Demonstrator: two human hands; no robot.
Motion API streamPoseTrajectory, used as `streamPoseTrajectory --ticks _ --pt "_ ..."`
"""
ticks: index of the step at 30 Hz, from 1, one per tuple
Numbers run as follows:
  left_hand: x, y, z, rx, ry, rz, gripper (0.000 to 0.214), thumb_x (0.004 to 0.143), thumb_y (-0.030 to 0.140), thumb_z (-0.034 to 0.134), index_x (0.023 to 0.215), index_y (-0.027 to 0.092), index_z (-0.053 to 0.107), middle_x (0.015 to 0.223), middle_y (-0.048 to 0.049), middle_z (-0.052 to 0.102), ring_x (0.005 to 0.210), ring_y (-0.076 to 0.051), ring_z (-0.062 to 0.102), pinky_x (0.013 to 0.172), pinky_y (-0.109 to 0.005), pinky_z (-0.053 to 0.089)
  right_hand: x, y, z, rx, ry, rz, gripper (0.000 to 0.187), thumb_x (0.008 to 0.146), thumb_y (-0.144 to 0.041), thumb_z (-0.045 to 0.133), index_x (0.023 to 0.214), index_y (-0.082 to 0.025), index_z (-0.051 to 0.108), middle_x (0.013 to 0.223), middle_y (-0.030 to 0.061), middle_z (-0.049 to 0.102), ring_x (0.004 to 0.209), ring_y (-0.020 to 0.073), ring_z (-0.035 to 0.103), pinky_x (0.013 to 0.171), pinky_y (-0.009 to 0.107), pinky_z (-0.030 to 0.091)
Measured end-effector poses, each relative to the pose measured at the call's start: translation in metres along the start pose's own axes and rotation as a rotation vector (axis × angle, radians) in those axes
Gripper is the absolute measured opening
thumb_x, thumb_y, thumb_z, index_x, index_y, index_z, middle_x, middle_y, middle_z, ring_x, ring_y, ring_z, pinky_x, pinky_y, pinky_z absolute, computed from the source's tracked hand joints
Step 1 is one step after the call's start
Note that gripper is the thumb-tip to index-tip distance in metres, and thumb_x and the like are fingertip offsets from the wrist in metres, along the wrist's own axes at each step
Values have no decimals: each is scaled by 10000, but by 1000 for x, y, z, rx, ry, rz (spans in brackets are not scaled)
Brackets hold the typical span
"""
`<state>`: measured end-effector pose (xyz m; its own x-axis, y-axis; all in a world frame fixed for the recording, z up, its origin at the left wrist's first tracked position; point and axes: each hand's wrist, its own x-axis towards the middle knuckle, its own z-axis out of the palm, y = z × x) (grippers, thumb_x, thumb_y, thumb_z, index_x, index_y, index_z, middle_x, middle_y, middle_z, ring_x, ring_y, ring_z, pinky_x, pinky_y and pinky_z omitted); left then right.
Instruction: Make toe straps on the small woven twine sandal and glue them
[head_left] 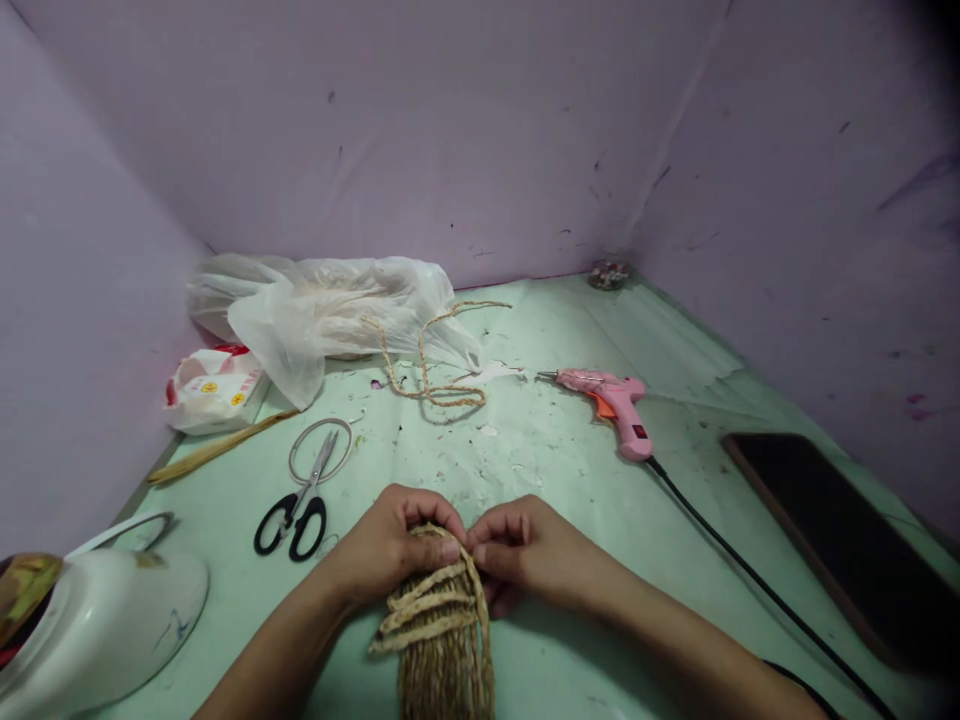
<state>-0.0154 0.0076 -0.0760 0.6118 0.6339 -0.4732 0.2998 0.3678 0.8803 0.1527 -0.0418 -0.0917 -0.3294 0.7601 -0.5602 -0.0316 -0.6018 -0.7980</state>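
Observation:
A woven straw-coloured piece (444, 640), braided from rope-like strands, lies near the front edge of the pale green table (540, 470). My left hand (390, 545) is closed over its top left edge, thumb pressed on the weave. My right hand (525, 548) pinches the top right edge, fingers curled. Both hands meet at the piece's upper rim. A loose braided cord (427, 365) lies farther back, partly under a plastic bag.
Black-handled scissors (300, 500) lie left of my hands. A pink glue gun (611, 405) with a black cable (757, 585) rests right of centre. A dark tablet-like slab (840, 540) sits far right. A clear plastic bag (322, 310), a white packet (214, 388), a stick (217, 450) and a white bowl (105, 625) are left.

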Motion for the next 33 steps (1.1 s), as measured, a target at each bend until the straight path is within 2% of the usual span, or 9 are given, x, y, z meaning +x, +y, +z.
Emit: streamPoseTrajectory --ticks 4,7,10,15,18,21,25,28,33 --pt "-1 7 3 -65 189 -50 239 555 207 731 738 105 615 558 30 562 507 -77 469 510 -199 350 -8 1 -6 -319 245 -302 225 729 -192 500 884 -168 662 691 27 650 614 154 583 590 279 452" --pt "2 6 4 -248 267 -32 301 595 240 724 832 112 590 612 13 584 551 -98 523 551 -222 393 -15 -2 -5 -417 193 -474 336 703 -100 502 1001 -201 621 908 44 648 795 171 595 717 292 459" --pt "9 2 6 -402 317 78 329 667 275 686 926 121 554 720 -24 617 641 -129 577 642 -267 440 -18 -2 -2 -522 154 -588 456 649 -58 545 1076 -216 556 1034 51 579 865 170 563 728 281 455" --pt "9 2 9 -366 470 287 264 697 260 644 921 136 578 900 -49 619 855 -150 570 786 -275 434 -13 2 0 -717 349 -506 299 693 -106 536 983 -177 561 926 64 574 800 186 552 696 316 440" --pt "-4 7 4 -49 602 199 147 659 183 618 794 126 618 635 16 583 587 -96 512 582 -215 409 -14 3 0 -762 383 -476 281 710 -112 514 980 -174 559 920 67 581 760 182 558 686 328 440" --pt "-18 10 -3 179 487 48 78 647 155 567 708 141 615 411 77 461 381 -62 392 415 -187 307 -17 2 0 -784 367 -458 336 694 -155 566 1027 -199 558 989 68 575 775 191 564 715 353 444" --pt "-22 6 -4 204 376 -124 97 656 166 518 721 144 586 394 74 469 303 -72 405 328 -176 290 -17 3 -1 -535 330 -341 507 661 -210 618 1148 -196 477 1094 99 550 773 190 593 704 354 479" --pt "-18 3 0 150 387 -115 156 654 187 533 793 130 577 441 66 486 306 -80 420 305 -185 308 -15 1 0 -345 253 -289 511 650 -202 623 1134 -177 461 1077 107 570 782 195 608 697 345 501" --pt "-19 11 6 20 430 29 164 670 185 530 825 134 544 484 60 504 363 -83 466 366 -197 363 -12 -5 4 -149 259 -356 470 653 -220 665 1087 -178 489 1003 97 639 866 222 610 745 329 491"
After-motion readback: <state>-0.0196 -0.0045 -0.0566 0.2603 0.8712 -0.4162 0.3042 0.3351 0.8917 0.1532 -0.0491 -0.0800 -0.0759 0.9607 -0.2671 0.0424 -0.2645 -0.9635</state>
